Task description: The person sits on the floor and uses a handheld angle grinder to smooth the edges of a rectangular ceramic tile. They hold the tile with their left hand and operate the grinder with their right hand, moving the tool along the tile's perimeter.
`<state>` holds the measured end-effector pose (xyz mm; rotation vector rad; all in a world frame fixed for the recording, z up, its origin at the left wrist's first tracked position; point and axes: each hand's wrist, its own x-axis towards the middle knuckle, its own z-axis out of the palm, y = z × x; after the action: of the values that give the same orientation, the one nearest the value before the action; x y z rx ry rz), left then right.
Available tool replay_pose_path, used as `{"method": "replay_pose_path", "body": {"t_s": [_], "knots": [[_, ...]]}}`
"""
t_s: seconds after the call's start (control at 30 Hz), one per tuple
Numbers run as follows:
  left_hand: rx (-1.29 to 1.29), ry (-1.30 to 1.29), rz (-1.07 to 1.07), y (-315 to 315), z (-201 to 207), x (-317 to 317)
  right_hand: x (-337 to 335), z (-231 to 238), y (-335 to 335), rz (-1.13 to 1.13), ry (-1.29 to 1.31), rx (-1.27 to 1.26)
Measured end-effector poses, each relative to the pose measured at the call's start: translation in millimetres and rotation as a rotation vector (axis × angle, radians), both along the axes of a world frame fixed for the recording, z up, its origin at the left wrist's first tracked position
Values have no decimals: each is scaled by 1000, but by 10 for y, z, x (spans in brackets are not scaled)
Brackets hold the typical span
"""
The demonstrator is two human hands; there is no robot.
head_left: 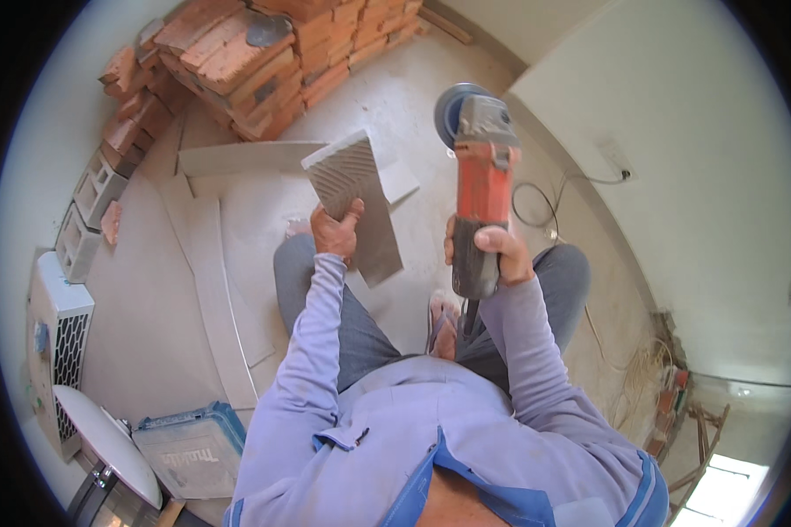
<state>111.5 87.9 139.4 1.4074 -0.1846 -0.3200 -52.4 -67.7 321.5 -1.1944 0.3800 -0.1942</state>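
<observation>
My left hand (336, 230) grips a rectangular grey tile (369, 224) by its left long edge, thumb across its face. Ridged, combed lines cover the tile's far half. In my right hand (506, 252) is an orange and black angle grinder (484, 184), held upright by its dark body. The grinder's disc (455, 112) points to the far left, apart from the tile. Whether the disc spins cannot be told. Under the tile, a pale cut piece (399, 182) lies on the floor.
Stacked orange bricks (237, 66) stand far left, with hollow grey blocks (97, 189) along the wall. Long tile strips (220, 299) lie on the floor at left. A tool case (189, 452) sits near left. A black cord (554, 206) runs to a wall socket (625, 175) at right.
</observation>
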Motion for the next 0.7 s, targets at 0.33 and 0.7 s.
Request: {"method": "replay_pose_path", "body": {"t_s": [0.33, 0.7], "knots": [[-85, -88, 122, -505, 208, 283, 487, 235, -369, 162, 5, 81], [75, -126, 183, -464, 65, 114, 540, -293, -678, 289, 73, 193]]}}
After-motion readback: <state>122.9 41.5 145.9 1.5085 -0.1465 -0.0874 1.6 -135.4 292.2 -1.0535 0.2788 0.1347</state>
